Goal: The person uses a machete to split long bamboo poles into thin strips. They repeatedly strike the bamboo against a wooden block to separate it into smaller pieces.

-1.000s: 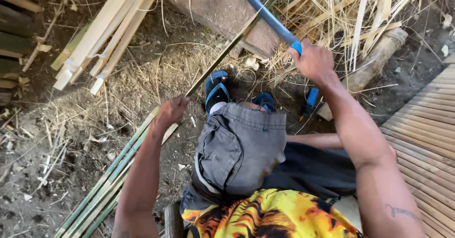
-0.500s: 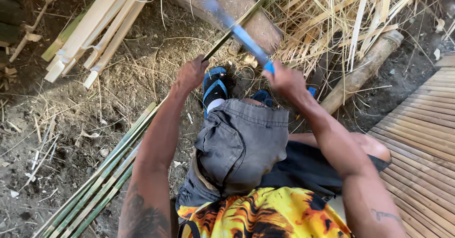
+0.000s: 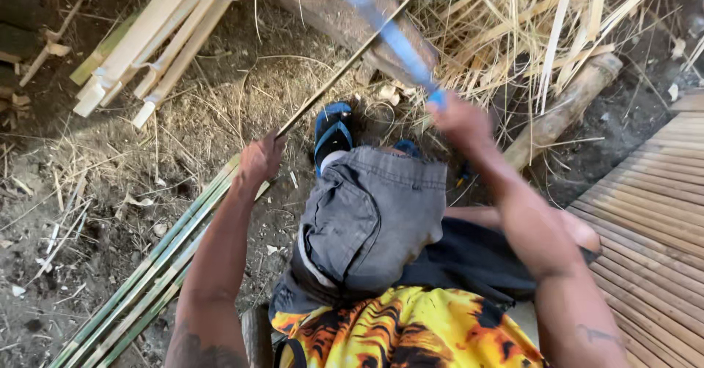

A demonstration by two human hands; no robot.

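My left hand (image 3: pixel 260 159) grips a long thin bamboo strip (image 3: pixel 352 60) that runs up and to the right across the dirt. My right hand (image 3: pixel 458 119) holds a blue-handled blade (image 3: pixel 392 34), blurred with motion, angled up and left above the strip. My raised knee in grey shorts (image 3: pixel 370 214) lies between my arms, and my foot in a blue sandal (image 3: pixel 331 133) rests just beyond it.
Green split bamboo strips (image 3: pixel 139 287) lie on the ground at lower left. Pale cut slats (image 3: pixel 147 38) are piled at upper left. Dry shavings and a log (image 3: pixel 565 108) sit at upper right. A slatted bamboo floor (image 3: pixel 653 221) fills the right side.
My left hand slid along the thin strip, first up and to the right, then back down. The right hand swung the blue blade to the left, toward the strip.
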